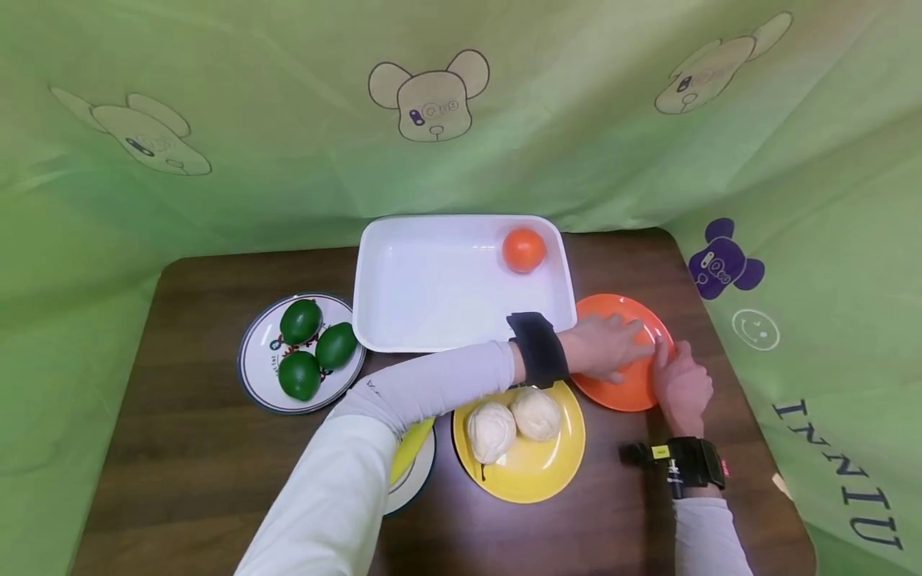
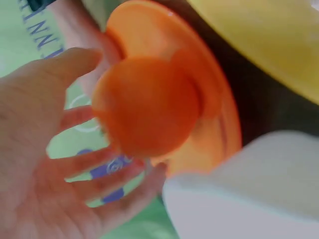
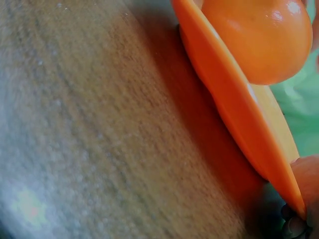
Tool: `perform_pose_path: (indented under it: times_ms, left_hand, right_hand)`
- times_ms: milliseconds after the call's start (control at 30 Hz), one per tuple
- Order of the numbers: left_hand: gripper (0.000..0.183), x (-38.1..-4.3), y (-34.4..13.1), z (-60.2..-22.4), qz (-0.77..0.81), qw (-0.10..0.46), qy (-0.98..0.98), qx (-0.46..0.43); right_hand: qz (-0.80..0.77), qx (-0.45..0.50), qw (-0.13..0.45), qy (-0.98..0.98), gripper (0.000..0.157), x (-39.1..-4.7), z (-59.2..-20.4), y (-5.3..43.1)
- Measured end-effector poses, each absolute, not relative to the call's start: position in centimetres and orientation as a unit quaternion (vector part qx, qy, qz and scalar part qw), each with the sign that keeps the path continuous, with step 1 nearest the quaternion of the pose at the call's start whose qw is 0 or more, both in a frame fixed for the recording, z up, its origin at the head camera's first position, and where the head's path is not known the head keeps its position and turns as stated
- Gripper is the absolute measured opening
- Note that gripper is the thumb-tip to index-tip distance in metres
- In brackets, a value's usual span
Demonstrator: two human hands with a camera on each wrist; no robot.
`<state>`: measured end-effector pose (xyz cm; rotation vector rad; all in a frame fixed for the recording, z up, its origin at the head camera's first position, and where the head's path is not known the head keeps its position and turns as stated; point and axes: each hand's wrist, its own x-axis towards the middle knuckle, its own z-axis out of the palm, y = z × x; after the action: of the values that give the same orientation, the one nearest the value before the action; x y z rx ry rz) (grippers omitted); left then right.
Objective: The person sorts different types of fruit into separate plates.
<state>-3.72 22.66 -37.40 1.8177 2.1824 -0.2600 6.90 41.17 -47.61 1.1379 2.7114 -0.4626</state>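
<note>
Left hand [image 1: 603,346]: fingers spread loosely around orange ball [image 2: 147,107], touching, not clenched. Ball on orange plate [image 1: 611,308]. Right hand [image 1: 683,386]: pinching plate rim. Ball probably light, smooth, prone to rolling; best cupped across widest girth.

White tray [image 1: 403,280]: at the back of the brown table [image 1: 180,448], an orange ball [image 1: 523,250] in its far right corner.
Patterned plate [image 1: 254,370]: left of the tray, three green fruits [image 1: 317,348] on it.
Yellow plate [image 1: 536,472]: front centre, two pale round buns [image 1: 513,422] (touching each other).
Backdrop: green cloth [image 1: 216,96] printed with bears.
</note>
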Motion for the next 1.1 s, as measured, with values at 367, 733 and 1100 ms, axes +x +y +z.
perform_pose_path:
  times_ms: [367, 733, 1100]
  left_hand:
    - [0.059, -10.1, 19.0, -32.7, 0.008, 0.052, 0.825, 0.563]
    - [0.063, -16.9, 15.9, -37.1, 0.018, 0.092, 0.905, 0.414]
    - [0.062, -18.3, 14.6, -40.5, 0.038, 0.122, 0.907, 0.402]
  right_hand:
    - [-0.166, 0.378, 0.082, 0.907, 0.081, 7.1, -47.6, 41.1]
    - [-0.175, 0.390, 0.084, 0.900, 0.083, 7.4, -47.8, 40.8]
    - [-0.176, 0.389, 0.086, 0.900, 0.086, 7.5, -47.4, 39.9]
